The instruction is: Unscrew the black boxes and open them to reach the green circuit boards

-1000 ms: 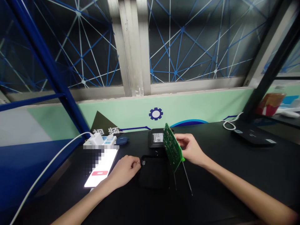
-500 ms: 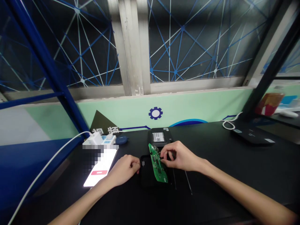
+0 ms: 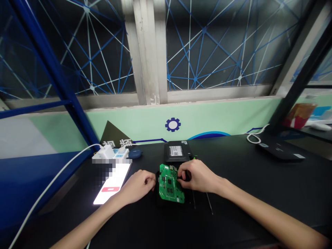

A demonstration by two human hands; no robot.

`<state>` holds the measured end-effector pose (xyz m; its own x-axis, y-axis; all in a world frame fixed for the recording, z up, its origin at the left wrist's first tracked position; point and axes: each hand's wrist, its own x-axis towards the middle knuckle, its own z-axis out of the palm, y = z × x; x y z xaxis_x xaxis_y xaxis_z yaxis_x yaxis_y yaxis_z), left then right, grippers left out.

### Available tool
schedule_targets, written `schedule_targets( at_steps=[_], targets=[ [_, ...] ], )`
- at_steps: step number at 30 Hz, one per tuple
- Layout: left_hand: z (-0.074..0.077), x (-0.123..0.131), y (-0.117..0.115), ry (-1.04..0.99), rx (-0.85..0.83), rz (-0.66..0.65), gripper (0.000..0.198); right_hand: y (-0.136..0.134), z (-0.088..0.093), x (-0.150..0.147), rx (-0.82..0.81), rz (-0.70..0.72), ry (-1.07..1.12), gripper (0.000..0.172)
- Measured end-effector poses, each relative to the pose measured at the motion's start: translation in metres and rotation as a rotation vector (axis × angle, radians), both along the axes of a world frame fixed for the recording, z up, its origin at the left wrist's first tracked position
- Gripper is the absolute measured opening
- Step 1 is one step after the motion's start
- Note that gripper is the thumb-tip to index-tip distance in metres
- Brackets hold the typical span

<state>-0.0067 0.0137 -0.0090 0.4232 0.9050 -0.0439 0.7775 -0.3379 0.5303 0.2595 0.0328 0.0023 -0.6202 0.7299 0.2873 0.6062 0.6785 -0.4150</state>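
Board (image 3: 169, 185) lies nearly flat on the black case (image 3: 168, 204), long axis running away from the person, right hand (image 3: 198, 178) pinching its right edge, left hand (image 3: 138, 186) curled against the case's left rim.

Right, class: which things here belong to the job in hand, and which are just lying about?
In hand: green circuit board, held by right hand; black case under it, left hand on its edge.
Lying about: lit phone, power strip, labelled black box, thin rods.
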Motion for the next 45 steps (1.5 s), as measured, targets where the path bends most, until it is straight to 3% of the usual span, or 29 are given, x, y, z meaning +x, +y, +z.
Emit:
schedule_targets(
  at_steps=[32,40,45],
  targets=[
    [0.005,0.004,-0.006,0.029,0.016,0.021,0.031,0.001,-0.001,0.002,-0.001,0.084,0.004,0.009],
    [0.000,0.006,-0.008,0.074,0.122,0.050,0.039,0.001,0.010,0.004,0.039,0.075,0.115,0.012],
    [-0.001,0.007,-0.011,0.163,0.240,0.056,0.034,0.009,0.016,0.009,0.154,0.024,0.208,0.011]
  ],
)
